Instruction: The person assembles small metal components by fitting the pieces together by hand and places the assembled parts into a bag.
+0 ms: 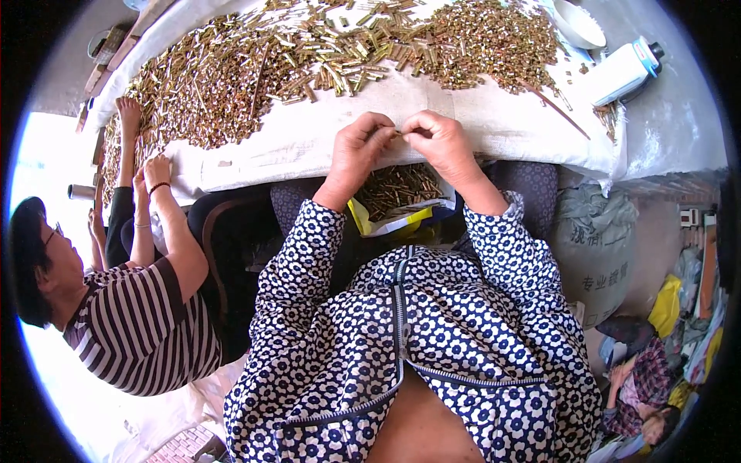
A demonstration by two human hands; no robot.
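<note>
Dark Chinese characters (604,279) stand printed in rows across the bulging, creased, pale grey-green plastic sack (596,220) right of the frame's centre.

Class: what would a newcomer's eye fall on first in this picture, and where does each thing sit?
Probably the heaps of small brass- and copper-coloured pieces spread across the pale-covered table at the top. Next, the wearer's left hand and right hand meet in the upper middle, pinching a small dark item between the fingertips. The navy-and-white flowered jacket fills the lower middle.
</note>
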